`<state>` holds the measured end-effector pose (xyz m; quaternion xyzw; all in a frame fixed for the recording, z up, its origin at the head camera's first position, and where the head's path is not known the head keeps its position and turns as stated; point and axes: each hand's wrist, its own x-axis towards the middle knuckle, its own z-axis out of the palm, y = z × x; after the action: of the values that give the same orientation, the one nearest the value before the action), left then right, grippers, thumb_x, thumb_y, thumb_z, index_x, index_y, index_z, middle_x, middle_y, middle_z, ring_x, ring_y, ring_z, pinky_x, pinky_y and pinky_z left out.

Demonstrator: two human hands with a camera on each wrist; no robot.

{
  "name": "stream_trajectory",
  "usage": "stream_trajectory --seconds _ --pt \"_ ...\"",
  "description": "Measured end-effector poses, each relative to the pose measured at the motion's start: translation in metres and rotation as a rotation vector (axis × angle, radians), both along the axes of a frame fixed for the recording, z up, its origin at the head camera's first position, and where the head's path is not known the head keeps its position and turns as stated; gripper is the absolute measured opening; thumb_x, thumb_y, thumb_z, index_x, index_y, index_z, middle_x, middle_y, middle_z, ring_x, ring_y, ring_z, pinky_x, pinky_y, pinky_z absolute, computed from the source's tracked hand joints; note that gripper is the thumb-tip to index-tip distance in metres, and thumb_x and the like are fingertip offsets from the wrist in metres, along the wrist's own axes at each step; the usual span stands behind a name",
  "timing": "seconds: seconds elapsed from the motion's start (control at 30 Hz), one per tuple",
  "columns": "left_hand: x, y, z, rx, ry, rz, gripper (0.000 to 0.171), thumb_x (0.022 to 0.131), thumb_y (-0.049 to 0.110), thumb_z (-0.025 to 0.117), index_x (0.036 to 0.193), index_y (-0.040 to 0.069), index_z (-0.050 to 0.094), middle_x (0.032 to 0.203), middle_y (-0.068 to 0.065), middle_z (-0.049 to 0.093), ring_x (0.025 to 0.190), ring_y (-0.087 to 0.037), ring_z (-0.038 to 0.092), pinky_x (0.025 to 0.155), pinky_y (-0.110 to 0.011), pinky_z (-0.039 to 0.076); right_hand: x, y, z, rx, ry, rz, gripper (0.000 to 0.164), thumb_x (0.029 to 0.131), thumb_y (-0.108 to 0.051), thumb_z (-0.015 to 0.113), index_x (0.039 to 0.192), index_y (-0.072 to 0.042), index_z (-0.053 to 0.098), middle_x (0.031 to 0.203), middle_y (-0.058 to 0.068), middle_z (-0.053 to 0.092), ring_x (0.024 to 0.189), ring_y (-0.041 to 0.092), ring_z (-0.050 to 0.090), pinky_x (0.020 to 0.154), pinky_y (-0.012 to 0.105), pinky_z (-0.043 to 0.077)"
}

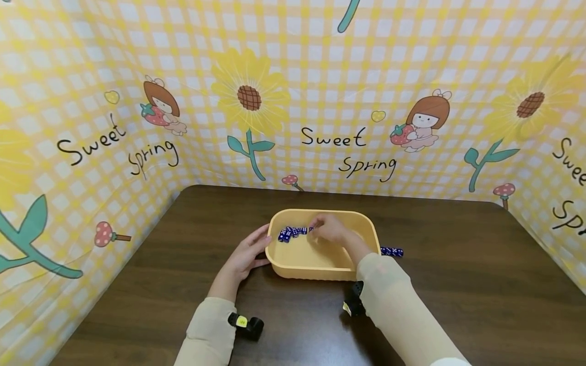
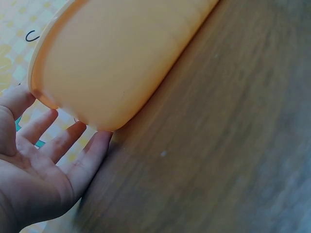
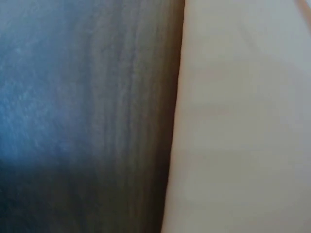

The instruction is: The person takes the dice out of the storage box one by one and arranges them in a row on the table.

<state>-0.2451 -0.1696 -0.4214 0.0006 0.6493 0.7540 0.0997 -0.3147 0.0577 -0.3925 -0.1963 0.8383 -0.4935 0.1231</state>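
Observation:
In the head view a yellow bin [image 1: 316, 273] stands on the table. My left hand [image 1: 247, 254] is at its left end, and the left wrist view shows the fairly straight fingers touching the outer wall [image 2: 121, 63] near the rim. My right hand [image 1: 330, 229] reaches down inside the bin, fingers curled, and pinches a small blue die [image 1: 311, 229] at the fingertips, mostly hidden by them. Several blue dice with white dots [image 1: 287, 234] lie to its left on the bin floor. Only the bin's outer wall [image 3: 238, 116] and tabletop show in the right wrist view.
A short row of blue dice [image 1: 391, 251] lies on the dark wooden table [image 1: 458, 269], just outside the bin's right end. Yellow checked cloth [image 1: 316, 101] hangs behind and along the sides. Black wrist cameras [image 1: 249, 326] sit at both sleeves.

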Motion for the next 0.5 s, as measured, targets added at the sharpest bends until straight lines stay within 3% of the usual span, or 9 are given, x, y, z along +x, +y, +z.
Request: stream_trajectory --seconds 0.13,0.37,0.5 --pt "0.0 0.0 0.0 0.002 -0.002 0.0 0.05 0.086 0.022 0.053 0.132 0.016 0.035 0.132 -0.014 0.034 0.106 -0.031 0.043 0.075 -0.044 0.043 -0.001 0.002 0.003 -0.028 0.005 0.015 0.016 0.073 0.01 0.055 0.089 0.013 0.055 0.081 0.023 0.057 0.072 0.033 0.053 0.06 0.033 0.045" --pt "-0.001 -0.001 -0.002 0.008 -0.002 -0.002 0.052 0.085 0.022 0.055 0.132 0.015 0.034 0.132 -0.014 0.034 0.106 -0.032 0.043 0.076 -0.044 0.043 -0.002 0.011 0.017 -0.013 0.065 -0.019 0.013 0.075 0.003 0.06 0.086 0.009 0.057 0.072 0.009 0.057 0.061 0.014 0.05 0.059 0.035 0.046" --pt "-0.001 -0.001 -0.002 0.008 0.0 -0.003 0.051 0.086 0.022 0.054 0.132 0.015 0.034 0.132 -0.014 0.033 0.106 -0.032 0.043 0.076 -0.044 0.043 -0.002 0.023 0.025 -0.023 0.07 -0.046 0.014 0.076 0.003 0.061 0.087 0.009 0.057 0.072 0.009 0.058 0.062 0.014 0.051 0.063 0.038 0.047"
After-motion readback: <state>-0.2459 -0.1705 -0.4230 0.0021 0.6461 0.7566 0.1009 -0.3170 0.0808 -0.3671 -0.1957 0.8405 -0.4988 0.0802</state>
